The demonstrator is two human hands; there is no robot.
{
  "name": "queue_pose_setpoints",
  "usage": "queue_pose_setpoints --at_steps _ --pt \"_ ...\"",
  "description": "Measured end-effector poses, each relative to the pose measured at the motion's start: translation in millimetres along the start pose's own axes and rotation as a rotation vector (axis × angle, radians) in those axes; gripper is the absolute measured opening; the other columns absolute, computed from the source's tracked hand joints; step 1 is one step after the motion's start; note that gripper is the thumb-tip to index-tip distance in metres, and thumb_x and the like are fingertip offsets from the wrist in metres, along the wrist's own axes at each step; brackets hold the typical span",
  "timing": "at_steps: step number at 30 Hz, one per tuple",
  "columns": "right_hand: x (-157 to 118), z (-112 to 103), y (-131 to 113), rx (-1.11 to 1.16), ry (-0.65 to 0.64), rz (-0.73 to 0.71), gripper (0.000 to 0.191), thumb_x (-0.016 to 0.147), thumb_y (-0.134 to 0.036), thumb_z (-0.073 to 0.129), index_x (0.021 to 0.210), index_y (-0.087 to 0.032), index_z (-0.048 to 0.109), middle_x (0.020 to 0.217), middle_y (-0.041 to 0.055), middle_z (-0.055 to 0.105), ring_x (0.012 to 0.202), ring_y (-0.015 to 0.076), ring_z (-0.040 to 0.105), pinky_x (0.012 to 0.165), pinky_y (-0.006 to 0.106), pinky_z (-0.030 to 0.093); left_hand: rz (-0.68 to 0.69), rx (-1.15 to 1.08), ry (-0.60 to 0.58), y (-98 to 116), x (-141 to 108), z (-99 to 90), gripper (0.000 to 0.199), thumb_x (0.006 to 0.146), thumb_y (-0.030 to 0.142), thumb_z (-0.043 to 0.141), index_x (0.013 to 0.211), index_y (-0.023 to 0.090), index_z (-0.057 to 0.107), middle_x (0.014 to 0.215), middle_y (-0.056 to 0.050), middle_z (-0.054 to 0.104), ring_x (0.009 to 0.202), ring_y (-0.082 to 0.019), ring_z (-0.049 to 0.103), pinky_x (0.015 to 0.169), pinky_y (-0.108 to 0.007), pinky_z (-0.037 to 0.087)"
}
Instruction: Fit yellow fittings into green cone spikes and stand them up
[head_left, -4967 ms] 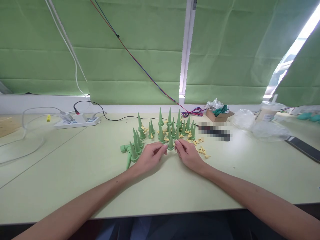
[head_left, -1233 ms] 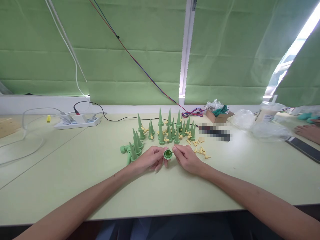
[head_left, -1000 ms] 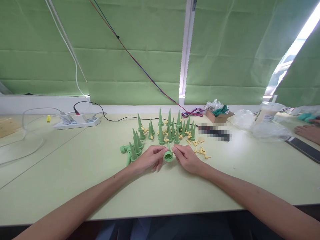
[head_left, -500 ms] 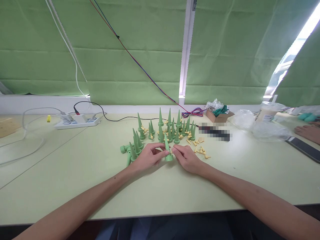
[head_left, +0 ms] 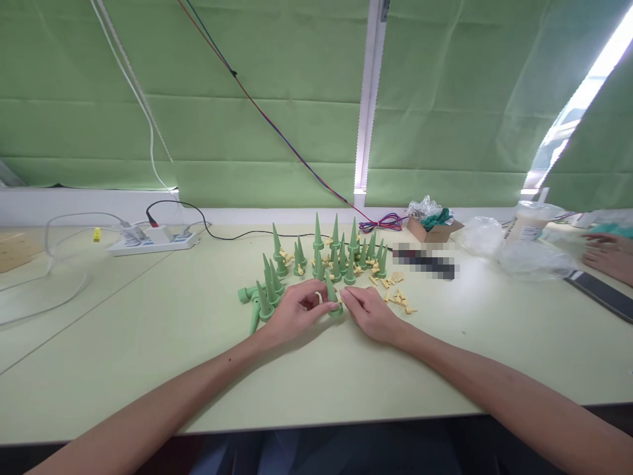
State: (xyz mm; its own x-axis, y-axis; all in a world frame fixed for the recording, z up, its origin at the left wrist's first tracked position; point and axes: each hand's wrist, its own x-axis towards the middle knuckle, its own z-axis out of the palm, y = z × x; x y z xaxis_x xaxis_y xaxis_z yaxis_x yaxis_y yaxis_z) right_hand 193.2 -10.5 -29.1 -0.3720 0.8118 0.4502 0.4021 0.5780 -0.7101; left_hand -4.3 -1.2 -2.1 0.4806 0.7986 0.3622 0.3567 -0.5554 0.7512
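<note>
My left hand (head_left: 300,309) is closed with thumb and fingers round a green plant watering spike (head_left: 331,293). The spike's point is up, slightly tilted, and its wide ridged base is low over the table. My right hand (head_left: 368,311) pinches a small yellow valve (head_left: 340,303) at the spike's right side, mostly hidden by the fingertips. Behind my hands stand several green spikes (head_left: 349,267), many with yellow valves on them. Others lie on their side (head_left: 255,310) left of my left hand. Loose yellow valves (head_left: 397,298) are scattered right of my right hand.
A white power strip (head_left: 153,241) with cables lies at the back left. Toward the right are a blurred dark object (head_left: 425,262), a small cardboard box (head_left: 434,231), a plastic bag (head_left: 534,257), a drink cup (head_left: 528,224), a phone (head_left: 603,293) and another person's hand (head_left: 610,257).
The held spike has dropped slightly and tipped its point a little left. My right hand has barely moved. At the far right, the other person's hand has shifted.
</note>
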Motion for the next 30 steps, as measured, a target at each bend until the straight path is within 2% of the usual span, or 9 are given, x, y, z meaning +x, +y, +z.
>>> queue_pose_setpoints --at_steps 4,10,13,18,24,30 --pt "0.6 1.3 -2.5 0.033 0.029 0.03 0.042 0.102 -0.037 0.035 0.063 -0.02 0.032 0.053 -0.0054 0.032 0.051 0.0112 0.03 0.054 0.028 0.026 -0.017 0.015 0.012 0.4 -0.3 1.5 0.028 0.087 0.041 0.063 0.074 0.017 0.055 0.074 0.001 0.053 0.057 -0.008 0.043 0.051 -0.021 0.037" --pt "2.4 0.8 -4.7 0.043 0.132 0.091 0.043 0.101 -0.04 0.036 0.063 -0.021 0.035 0.055 -0.0043 0.038 0.053 0.0119 0.034 0.055 0.028 0.028 -0.122 -0.047 0.055 0.8 -1.0 3.4 0.028 0.094 0.046 0.051 0.104 0.02 0.057 0.078 0.001 0.056 0.052 -0.008 0.046 0.049 -0.022 0.04" --pt "2.9 0.1 -4.3 0.053 0.171 0.103 0.042 0.102 -0.04 0.036 0.064 -0.021 0.036 0.056 -0.0039 0.042 0.054 0.0119 0.038 0.056 0.027 0.031 -0.134 -0.097 0.075 -0.8 -0.6 2.8 0.032 0.095 0.049 0.046 0.092 0.019 0.056 0.064 0.004 0.05 0.049 -0.009 0.046 0.047 -0.021 0.037" --pt "2.6 -0.4 -3.7 0.051 0.167 0.106 0.039 0.102 -0.04 0.036 0.068 -0.021 0.04 0.057 -0.0043 0.044 0.054 0.0114 0.04 0.057 0.026 0.032 -0.192 -0.113 0.026 -2.2 1.0 1.7 0.052 0.096 0.056 0.04 0.07 0.016 0.059 0.053 0.002 0.047 0.049 -0.011 0.046 0.047 -0.022 0.037" --pt "2.0 -0.3 -3.9 0.073 0.109 0.079 0.035 0.101 -0.041 0.039 0.073 -0.021 0.043 0.057 -0.0052 0.042 0.052 0.0112 0.038 0.055 0.025 0.031 -0.279 -0.207 -0.073 -7.1 1.5 3.2 0.062 0.094 0.061 0.039 0.069 0.012 0.068 0.057 -0.002 0.058 0.047 -0.01 0.049 0.045 -0.022 0.037" --pt "1.9 -1.4 -2.2 0.063 0.081 0.065 0.031 0.1 -0.041 0.04 0.079 -0.02 0.051 0.057 -0.0052 0.043 0.052 0.0118 0.039 0.056 0.026 0.032 -0.316 -0.255 -0.093 -9.3 1.9 3.2 0.061 0.091 0.064 0.043 0.076 0.011 0.07 0.059 -0.003 0.06 0.045 -0.01 0.048 0.041 -0.022 0.036"
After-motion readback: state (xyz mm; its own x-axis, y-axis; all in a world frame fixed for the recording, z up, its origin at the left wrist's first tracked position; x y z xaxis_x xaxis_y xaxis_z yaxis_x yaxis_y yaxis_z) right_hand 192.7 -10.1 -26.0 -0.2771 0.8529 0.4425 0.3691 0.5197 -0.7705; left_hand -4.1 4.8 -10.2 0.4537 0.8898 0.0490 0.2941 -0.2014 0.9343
